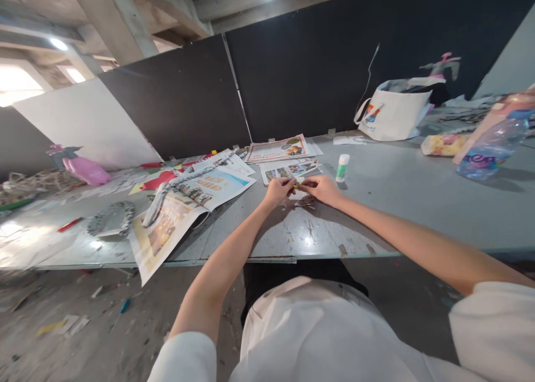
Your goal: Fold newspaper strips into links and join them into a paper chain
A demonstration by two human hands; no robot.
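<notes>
- Left hand (281,191): thumb and fingertips pinching one end of a small yellow piece, paper-like (297,184).
- Right hand (321,190): thumb and fingers pinching the other end; exact finger contact too small to tell.
- Small yellow piece sits between the two hands, just above the front part of the grey tabletop (388,187), near small brown scraps (307,201).
- Progress, judged: work on the piece looks under way, since both hands are on it; whether it is folded, rolled or glued, cannot tell.
- White-and-green glue stick (343,168) stands upright beside the right hand, untouched; looks capped, so probably not in use right now.
- Grey braided ring (111,219) lies apart at left, looks formed into a loop; long grey braided cord (155,205) lies loose across a blue-and-tan printed spread (217,184), not joined into a ring. What is left to do there, cannot tell.
- Writing: spread has pale and orange Chinese-looking characters, too blurred to read.
- Orange-bordered printed sheet (276,151): fruit-like picture, lettering illegible.
- Clear plastic bottle with blue cap (487,153): purple lettering, "en" about all that reads.
- White bag (395,114): red-orange and blue logo, words unreadable.
- Glue stick label: green, text too small.
</notes>
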